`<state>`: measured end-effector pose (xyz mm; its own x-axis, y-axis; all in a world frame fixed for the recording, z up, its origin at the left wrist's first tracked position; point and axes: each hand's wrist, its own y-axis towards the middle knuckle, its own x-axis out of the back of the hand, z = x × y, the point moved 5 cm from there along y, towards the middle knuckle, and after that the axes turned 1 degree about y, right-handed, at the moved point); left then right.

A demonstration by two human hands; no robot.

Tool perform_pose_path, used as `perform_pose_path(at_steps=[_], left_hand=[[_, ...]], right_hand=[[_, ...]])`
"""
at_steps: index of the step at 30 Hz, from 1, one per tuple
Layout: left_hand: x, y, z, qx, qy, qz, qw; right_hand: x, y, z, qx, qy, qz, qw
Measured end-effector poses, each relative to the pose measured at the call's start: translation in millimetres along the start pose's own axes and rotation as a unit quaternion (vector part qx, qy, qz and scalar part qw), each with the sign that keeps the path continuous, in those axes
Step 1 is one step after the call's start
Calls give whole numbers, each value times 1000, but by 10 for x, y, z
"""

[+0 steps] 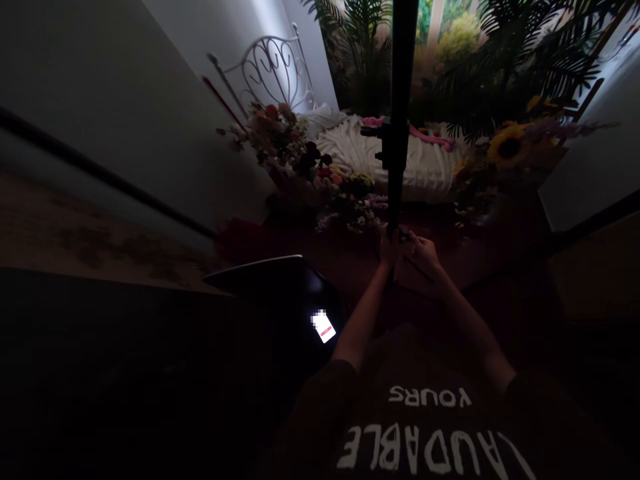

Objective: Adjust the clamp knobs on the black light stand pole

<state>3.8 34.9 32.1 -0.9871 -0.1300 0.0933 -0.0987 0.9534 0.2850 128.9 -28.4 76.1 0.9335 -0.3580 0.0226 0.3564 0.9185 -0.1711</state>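
While our L hand point(388, 250) is wrapped round the low part of the dk vert. pole point(403, 67), our R hand point(426, 252) sits just beside it, thumb & fingers pinched on a small dk fitting point(403, 234) at the pole's R side; it's too dim to tell what kind of part that is. So L grip = closed on the pole, R grip = closed on the fitting. The pole stands approx. upright in front of us, a bit R of mid-view, & runs out past the top, w/ a chunky dk clamp point(395, 143) on it well above our hands. A thin dk rod point(419, 270) slants just below the R hand.

Our dk shirt point(410, 360) has pale lettering, upside down to the cam: YOURS & LAUDABLE. Near our L forearm there's a small lit screen point(326, 329), white w/ a red bar, part pixelated, on a dk flat surface point(310, 287).

Beyond the pole we've got a wrinkled white sheet point(345, 147) w/ a pink strip point(433, 138) on it, & a curly metal headboard point(273, 67) at back L. Mixed flowers point(300, 140) bunch along the near L side; a sunflower point(504, 145) is over R, palm fronds point(505, 60) behind. A dk bar point(100, 177) slants in from the L edge.
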Motion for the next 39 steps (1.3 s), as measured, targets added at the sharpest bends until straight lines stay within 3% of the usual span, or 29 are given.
perform_pose_path(at_steps=[3,6,9,12,14,17,22,25,27,30,33,36,39], left_hand=[[5,-84,-26,25,-1,-16,1000],[38,-234,-17,20,8,-53,998],[66,-473,105,19,41,-92,995],[36,-813,360,100,76,-123,984],[-88,-1054,525,177,82,-88,977],[-417,-1328,592,222,63,33,973],[-1111,-1455,238,161,2,241,957],[-1590,-1440,-164,68,-47,357,931],[-1908,-1433,-459,-9,-70,403,912],[-2349,-1448,-840,-97,-98,433,891],[-2662,-1472,-1035,-102,-105,441,885],[-2782,-1494,-1070,-77,-85,457,882],[-2754,-1498,-1062,-68,-77,466,879]], right_hand=[[176,-106,-126,-16,37,41,998],[479,-290,-409,-79,48,32,995],[918,-518,-739,-164,76,-47,982],[1422,-739,-973,-197,126,-147,961],[1748,-871,-1073,-199,155,-212,944],[2150,-1059,-1153,-195,195,-287,918],[2532,-1335,-1116,-157,232,-348,895],[2647,-1421,-1007,-136,245,-362,889],[2723,-1416,-880,-110,253,-371,887],[2849,-1337,-641,-77,248,-392,883],[2924,-1217,-434,-84,238,-386,888],[2930,-1120,-309,-113,239,-353,897],[2921,-1072,-254,-141,248,-323,902]])
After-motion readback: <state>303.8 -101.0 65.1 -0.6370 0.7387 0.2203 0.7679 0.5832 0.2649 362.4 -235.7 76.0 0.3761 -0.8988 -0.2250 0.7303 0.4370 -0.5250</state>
